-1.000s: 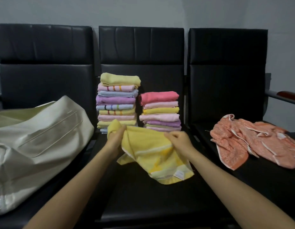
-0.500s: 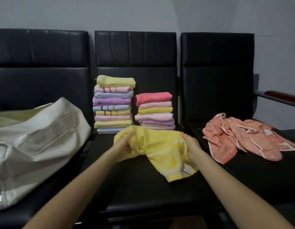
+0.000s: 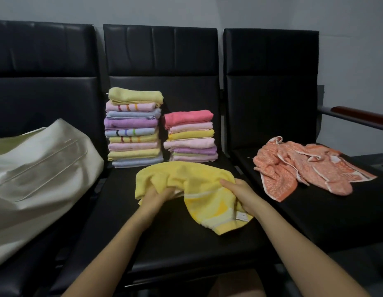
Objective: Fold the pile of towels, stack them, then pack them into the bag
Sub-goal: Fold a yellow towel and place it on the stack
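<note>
A yellow towel point(image 3: 199, 185) lies bunched on the middle black seat, with a labelled corner hanging toward me. My left hand point(image 3: 156, 196) grips its left part, the fingers tucked under the cloth. My right hand point(image 3: 240, 191) holds its right edge. Behind it stand two stacks of folded towels: a taller stack point(image 3: 133, 127) on the left and a shorter stack point(image 3: 190, 136) topped by a pink one. Unfolded orange towels point(image 3: 304, 166) lie on the right seat. A cream bag point(image 3: 36, 168) rests on the left seat.
Three black padded chairs point(image 3: 162, 52) stand in a row against a grey wall. A wooden armrest point(image 3: 357, 114) juts out at the far right. Bare seat point(image 3: 175, 236) shows in front of the yellow towel.
Both hands have lowered the yellow towel onto the middle seat and drawn it closer together. The left hand has slid under the cloth.
</note>
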`<state>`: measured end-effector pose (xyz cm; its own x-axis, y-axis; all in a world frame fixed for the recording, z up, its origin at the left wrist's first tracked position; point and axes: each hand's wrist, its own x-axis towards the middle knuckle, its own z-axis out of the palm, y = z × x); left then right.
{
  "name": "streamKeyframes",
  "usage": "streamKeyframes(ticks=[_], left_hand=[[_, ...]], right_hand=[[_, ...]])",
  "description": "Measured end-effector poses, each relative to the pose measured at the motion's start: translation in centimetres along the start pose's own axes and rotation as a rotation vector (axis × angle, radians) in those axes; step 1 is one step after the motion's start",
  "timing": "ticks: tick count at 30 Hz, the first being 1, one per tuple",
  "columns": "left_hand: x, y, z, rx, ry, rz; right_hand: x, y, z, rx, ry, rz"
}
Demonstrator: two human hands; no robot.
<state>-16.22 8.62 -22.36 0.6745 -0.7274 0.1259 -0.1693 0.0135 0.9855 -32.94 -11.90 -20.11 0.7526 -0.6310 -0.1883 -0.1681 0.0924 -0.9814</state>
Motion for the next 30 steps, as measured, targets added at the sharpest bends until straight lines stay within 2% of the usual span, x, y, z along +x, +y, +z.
streamKeyframes(ticks=[4, 5, 7, 9, 12, 15, 18, 21, 23, 25, 28, 30], left_hand=[[0.2, 1.0, -3.0, -0.887, 0.188, -0.11], [0.1, 1.1, -3.6, -1.026, 0.243, -0.131], [-0.1, 0.7, -4.6, -1.123, 0.273, -0.154], [-0.3, 0.4, -4.5, -1.041, 0.216, -0.172], [-0.3, 0.2, -3.2, -0.514, 0.189, -0.172], [-1.0, 0.5, -1.3, 0.058, 0.167, -0.057], [-1.5, -0.5, -0.1, 0.347, 0.049, 0.003], [-2.2, 0.4, -0.2, 0.195, 0.16, -0.054], [-2.7, 1.9, -1.0, 0.088, 0.217, -0.107], [-3.2, 3.3, -2.3, 0.046, 0.202, -0.147], [-3.3, 6.1, -4.9, -0.106, 0.182, -0.124], [-3.4, 8.2, -6.2, -0.247, 0.219, -0.17]], right_hand=[[0.0, -0.3, -0.3, -0.038, -0.059, 0.054], [0.0, -0.5, -0.3, -0.022, -0.06, 0.065], [-0.1, -0.5, -0.3, 0.071, -0.037, 0.067], [0.2, 0.0, -0.4, 0.206, 0.033, 0.041], [0.2, 0.5, -0.7, 0.359, 0.126, -0.017], [-0.3, 0.6, -0.5, 0.309, 0.155, -0.08], [-0.9, 0.5, 0.2, 0.183, 0.183, -0.16], [-2.0, 0.3, 0.8, 0.074, 0.204, -0.215], [-2.6, -0.3, 0.9, 0.026, 0.147, -0.184], [-3.4, -1.5, 1.1, -0.021, 0.064, -0.137], [-5.2, -4.9, 1.9, 0.098, -0.038, -0.1], [-6.6, -6.9, 2.3, 0.209, -0.105, -0.098]])
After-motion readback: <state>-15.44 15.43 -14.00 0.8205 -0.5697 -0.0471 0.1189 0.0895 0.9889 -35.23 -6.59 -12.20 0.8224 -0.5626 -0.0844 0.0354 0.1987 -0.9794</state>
